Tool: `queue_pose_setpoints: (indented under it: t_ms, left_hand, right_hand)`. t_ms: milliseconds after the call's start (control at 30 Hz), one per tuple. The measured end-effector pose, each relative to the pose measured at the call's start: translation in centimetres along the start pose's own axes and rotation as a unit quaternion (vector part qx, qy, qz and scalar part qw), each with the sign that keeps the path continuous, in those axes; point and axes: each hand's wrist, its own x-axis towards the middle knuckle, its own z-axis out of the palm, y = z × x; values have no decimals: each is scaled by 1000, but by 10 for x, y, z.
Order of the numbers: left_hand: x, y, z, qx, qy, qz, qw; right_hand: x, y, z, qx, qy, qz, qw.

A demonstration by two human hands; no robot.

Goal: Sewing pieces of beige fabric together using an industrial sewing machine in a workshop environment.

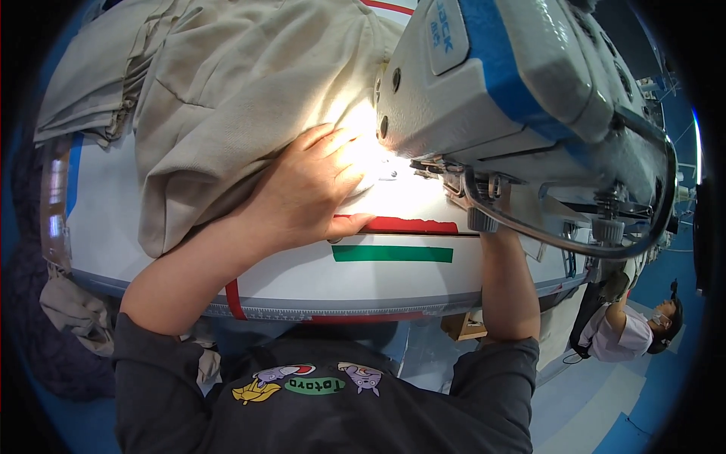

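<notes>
A large beige cloth piece (219, 98) lies in loose folds to the left of a white and blue sewing machine (522, 83). My left hand (314, 181) rests on the cloth's right edge, beside the brightly lit needle area (397, 174). Its fingers are stretched out over the fabric, with the thumb apart, near a red tape strip (416, 225). The glare washes out the cloth by the fingertips. My right forearm (510, 284) reaches up behind the machine's head and curved metal bar (560, 234). That hand is hidden, so its fingers cannot be made out.
Folded beige cloth (87, 83) is stacked at the far left. Green tape (393, 254) and a measuring tape (302, 311) run along the white table's near side. More cloth (76, 310) hangs at the left edge. Another person (620, 329) is at the right.
</notes>
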Motion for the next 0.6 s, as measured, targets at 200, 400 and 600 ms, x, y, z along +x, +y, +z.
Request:
queue_pose_setpoints:
  t_ms: [200,400,600]
  left_hand:
    - [0,-1,1,10,10,3,1000]
    - [-1,-1,5,25,30,17,999]
    - [-7,3,7,25,66,10,997]
  right_hand:
    - [8,8,5,-18,8,-17,1000]
    - [-6,9,7,-36,22,-35,998]
    - [-3,-55,-4,-15,-38,94,995]
